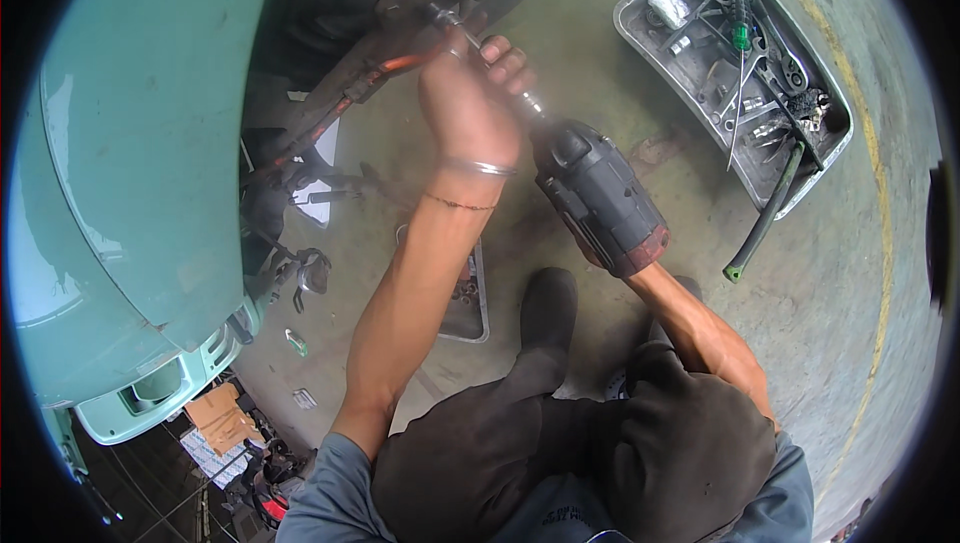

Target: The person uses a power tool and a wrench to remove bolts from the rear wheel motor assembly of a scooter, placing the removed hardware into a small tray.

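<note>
My left hand is wrapped round the metal extension bar of a black impact wrench with a red rear. The bar reaches up to a socket at a dark bracket under the vehicle, beside an orange-red bar. My right hand holds the wrench from below; most of its fingers are hidden under the tool body. My left wrist has a metal bangle, and the hand is slightly blurred.
A teal vehicle panel fills the left. At right, a grey tray holds several hand tools and a green-ended bar. Another tray lies behind my left forearm. Cardboard and clutter sit at lower left.
</note>
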`<state>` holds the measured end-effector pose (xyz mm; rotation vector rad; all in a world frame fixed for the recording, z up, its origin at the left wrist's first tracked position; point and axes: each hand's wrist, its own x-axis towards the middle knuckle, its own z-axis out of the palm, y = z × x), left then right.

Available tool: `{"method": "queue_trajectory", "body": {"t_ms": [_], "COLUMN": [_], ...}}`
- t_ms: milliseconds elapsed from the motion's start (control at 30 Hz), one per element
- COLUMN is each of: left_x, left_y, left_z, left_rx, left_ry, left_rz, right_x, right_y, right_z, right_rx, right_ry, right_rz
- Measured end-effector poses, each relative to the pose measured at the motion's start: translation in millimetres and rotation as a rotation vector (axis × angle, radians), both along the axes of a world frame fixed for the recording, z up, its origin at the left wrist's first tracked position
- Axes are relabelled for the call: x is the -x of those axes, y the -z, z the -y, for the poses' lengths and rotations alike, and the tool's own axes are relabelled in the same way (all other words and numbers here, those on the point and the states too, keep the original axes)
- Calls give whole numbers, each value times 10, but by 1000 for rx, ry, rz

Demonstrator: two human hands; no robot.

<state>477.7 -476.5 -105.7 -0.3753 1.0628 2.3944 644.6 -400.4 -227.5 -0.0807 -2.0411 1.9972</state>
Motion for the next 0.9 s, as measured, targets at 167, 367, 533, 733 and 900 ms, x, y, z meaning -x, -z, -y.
{"method": "queue_trajectory", "body": {"t_ms": [167, 367, 533, 733, 900], "left_x": [-16, -26, -14, 17, 33], "left_y": [33, 35, 45, 24, 43], "left_z": [-6, -58, 20, -29, -11], "left_rx": [-49, -93, -63, -63, -30], "left_ry": [-55, -49, -55, -78, -81], "left_rz": [-33, -14, -10, 26, 31], "right_x": [2, 101, 58, 61, 27], "right_y": [73, -84, -97, -111, -182], "right_z": [19, -47, -22, -99, -63], "right_rx": [-172, -218, 282, -43, -104], "right_ry": [57, 74, -33, 40, 55], "right_rz": [-44, -80, 171, -45, -52]}}
